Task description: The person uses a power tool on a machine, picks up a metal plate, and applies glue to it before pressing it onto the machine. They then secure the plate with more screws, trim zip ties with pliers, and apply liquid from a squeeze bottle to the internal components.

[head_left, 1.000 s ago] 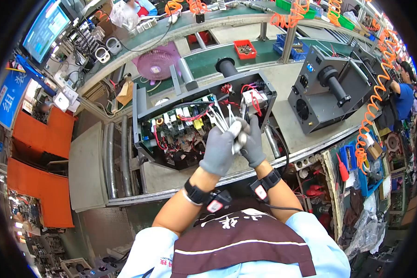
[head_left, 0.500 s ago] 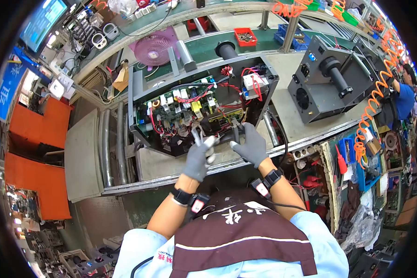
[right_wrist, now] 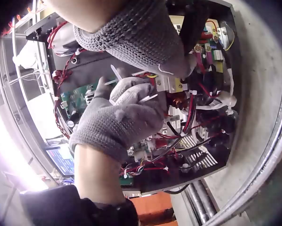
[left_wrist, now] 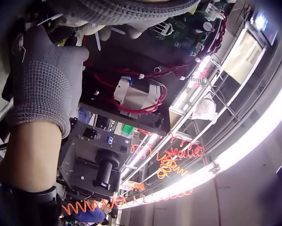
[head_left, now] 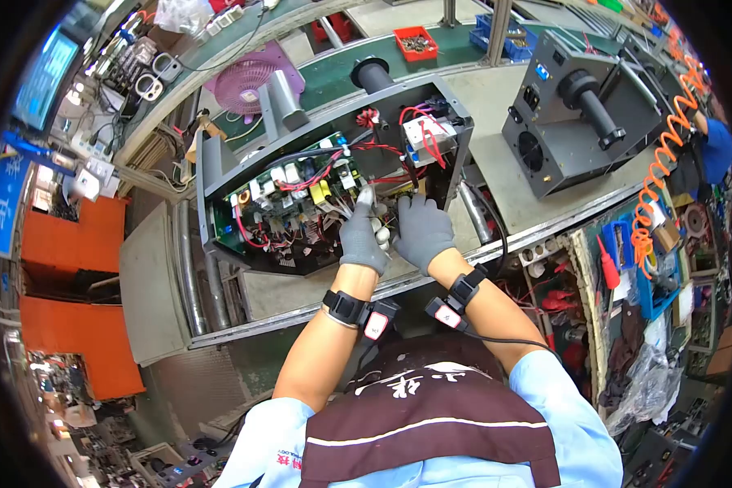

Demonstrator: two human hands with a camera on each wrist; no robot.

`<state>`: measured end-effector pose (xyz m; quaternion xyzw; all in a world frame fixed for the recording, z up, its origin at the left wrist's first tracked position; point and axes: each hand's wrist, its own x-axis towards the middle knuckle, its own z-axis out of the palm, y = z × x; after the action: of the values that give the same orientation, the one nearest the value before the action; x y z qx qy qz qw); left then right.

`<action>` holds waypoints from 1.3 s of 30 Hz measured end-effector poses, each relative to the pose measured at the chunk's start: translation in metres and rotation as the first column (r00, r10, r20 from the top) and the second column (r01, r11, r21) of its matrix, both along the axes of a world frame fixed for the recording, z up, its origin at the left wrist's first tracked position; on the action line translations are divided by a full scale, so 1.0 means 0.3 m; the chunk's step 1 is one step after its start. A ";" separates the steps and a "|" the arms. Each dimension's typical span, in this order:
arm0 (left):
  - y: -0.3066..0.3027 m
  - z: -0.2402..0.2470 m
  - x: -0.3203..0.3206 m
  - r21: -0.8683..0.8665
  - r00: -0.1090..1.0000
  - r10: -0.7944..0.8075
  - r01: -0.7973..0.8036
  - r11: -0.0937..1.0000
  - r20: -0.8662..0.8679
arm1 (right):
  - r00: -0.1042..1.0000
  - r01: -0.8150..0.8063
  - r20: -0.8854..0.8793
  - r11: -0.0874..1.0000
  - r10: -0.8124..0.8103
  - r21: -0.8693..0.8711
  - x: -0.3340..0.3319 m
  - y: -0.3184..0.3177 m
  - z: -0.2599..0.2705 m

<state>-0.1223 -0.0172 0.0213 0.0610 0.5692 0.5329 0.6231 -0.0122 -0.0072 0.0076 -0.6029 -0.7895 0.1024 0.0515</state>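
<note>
An open black metal chassis point(head_left: 333, 138) lies in front of me, with circuit boards point(head_left: 289, 183) and bundled wires inside. Both hands wear grey gloves and work over its near side. My left hand point(head_left: 363, 240) has curled fingers that hold white cable ties point(right_wrist: 148, 98), whose thin ends stick out in both wrist views. Close beside it, my right hand point(head_left: 424, 232) reaches into the chassis with its fingertips low among the wires point(right_wrist: 192, 110). I cannot tell what its fingers hold. A silver box with red leads point(head_left: 425, 140) sits at the chassis's right end.
A second black chassis point(head_left: 573, 114) with a protruding spool shaft stands to the right. Behind are a purple fan point(head_left: 248, 85), a red bin of small parts point(head_left: 416, 45) and blue bins point(head_left: 504, 37). An orange coiled hose point(head_left: 655, 163) hangs at right. Metal rollers point(head_left: 187, 276) lie left.
My hands were together over the chassis, then drew apart towards its near edge. Now they are close together again, further into the chassis. The cable ties stay in my left hand.
</note>
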 end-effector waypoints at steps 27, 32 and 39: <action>-0.033 -0.087 -0.050 0.138 0.971 -0.234 0.239 0.961 -0.050 | 0.997 -0.061 -0.050 0.996 0.058 -0.066 0.059 0.048 -0.056; -0.259 -0.175 -0.244 0.114 0.824 -0.565 0.564 0.818 -0.029 | 0.859 -0.150 -0.481 0.985 0.173 0.087 0.204 -0.073 -0.043; -0.774 -0.422 -0.710 0.172 0.969 0.122 -0.161 0.972 0.215 | 0.616 0.097 -0.709 0.926 -0.344 -0.365 0.412 -0.328 -0.241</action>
<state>-0.3353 -0.2494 -0.1053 0.0239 0.4528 0.6309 0.6296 0.1114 -0.1056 -0.0647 -0.5973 -0.5884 0.4538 0.3019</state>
